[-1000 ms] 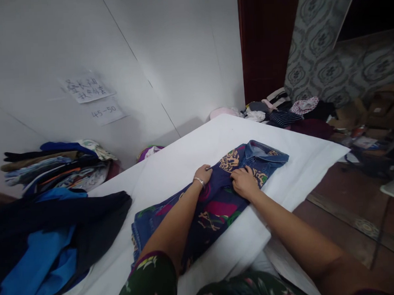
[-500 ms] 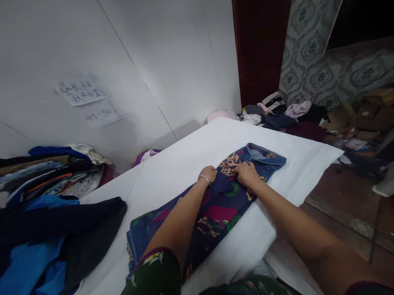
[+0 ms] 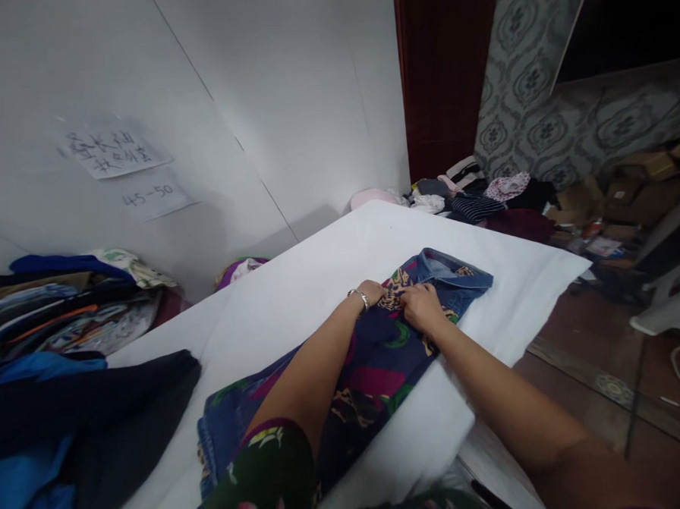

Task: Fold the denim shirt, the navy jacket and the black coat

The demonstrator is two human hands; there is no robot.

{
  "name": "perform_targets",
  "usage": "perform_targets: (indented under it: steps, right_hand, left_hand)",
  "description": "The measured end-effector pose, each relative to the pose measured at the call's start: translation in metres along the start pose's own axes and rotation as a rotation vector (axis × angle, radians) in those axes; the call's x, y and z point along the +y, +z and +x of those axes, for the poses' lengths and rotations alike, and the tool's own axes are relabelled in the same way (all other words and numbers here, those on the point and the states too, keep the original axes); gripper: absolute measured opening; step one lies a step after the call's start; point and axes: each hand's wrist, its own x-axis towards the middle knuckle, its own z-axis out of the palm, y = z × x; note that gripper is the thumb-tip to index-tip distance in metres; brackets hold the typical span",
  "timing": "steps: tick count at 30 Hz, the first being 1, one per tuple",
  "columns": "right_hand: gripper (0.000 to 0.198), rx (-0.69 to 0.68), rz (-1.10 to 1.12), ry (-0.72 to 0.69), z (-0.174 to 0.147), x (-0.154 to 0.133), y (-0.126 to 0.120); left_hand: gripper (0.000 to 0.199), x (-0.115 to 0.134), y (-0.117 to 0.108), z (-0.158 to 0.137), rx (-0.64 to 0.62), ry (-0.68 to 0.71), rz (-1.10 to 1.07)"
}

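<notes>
A dark blue patterned denim shirt (image 3: 374, 374) lies lengthwise across the white-covered table, with magenta, green and tan figures on it. Its collar (image 3: 452, 268) points to the far right. My left hand (image 3: 371, 291), with a silver bracelet at the wrist, is closed on the shirt's far edge below the collar. Close beside it, my right hand (image 3: 421, 307) pinches the front of the shirt, its knuckles up and fingertips partly hidden. My left forearm covers part of the shirt's lower end.
Blue and black garments (image 3: 126, 417) are heaped at the table's left, before a stack of folded clothes (image 3: 74, 306). More clothes (image 3: 474, 202) lie beyond the far corner. Cardboard boxes (image 3: 627, 190) and a white plastic stool (image 3: 670, 298) stand right. Paper signs (image 3: 115, 148) hang on the wall.
My left hand has slid right along the shirt's far edge, nearer my right hand. The right hand has shifted slightly left. The shirt's lower end and the left-hand heap sit further left in view.
</notes>
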Motion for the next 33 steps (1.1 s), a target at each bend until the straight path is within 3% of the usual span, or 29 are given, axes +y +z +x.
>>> perform_targets:
  steps: [6,12,17,22,33]
  right_hand:
    - [0.020,-0.008,-0.002,0.020,0.000,-0.001,-0.001]
    - [0.021,-0.002,0.005,0.023,0.000,-0.002,-0.002]
    - [0.022,-0.010,0.000,0.018,-0.001,-0.003,-0.002]
    - [0.023,0.003,-0.010,0.003,-0.001,-0.002,-0.001]
    - [0.020,-0.024,-0.027,0.009,-0.002,-0.001,0.001]
  left_hand:
    - [0.022,0.001,0.000,0.004,0.033,-0.050,0.079]
    - [0.043,-0.005,-0.002,0.009,0.107,-0.076,0.081]
    - [0.026,-0.005,-0.002,0.019,0.026,-0.027,0.073]
    - [0.031,-0.003,-0.006,0.024,-0.026,0.042,0.082]
    - [0.034,0.001,0.005,0.021,0.133,-0.011,0.071]
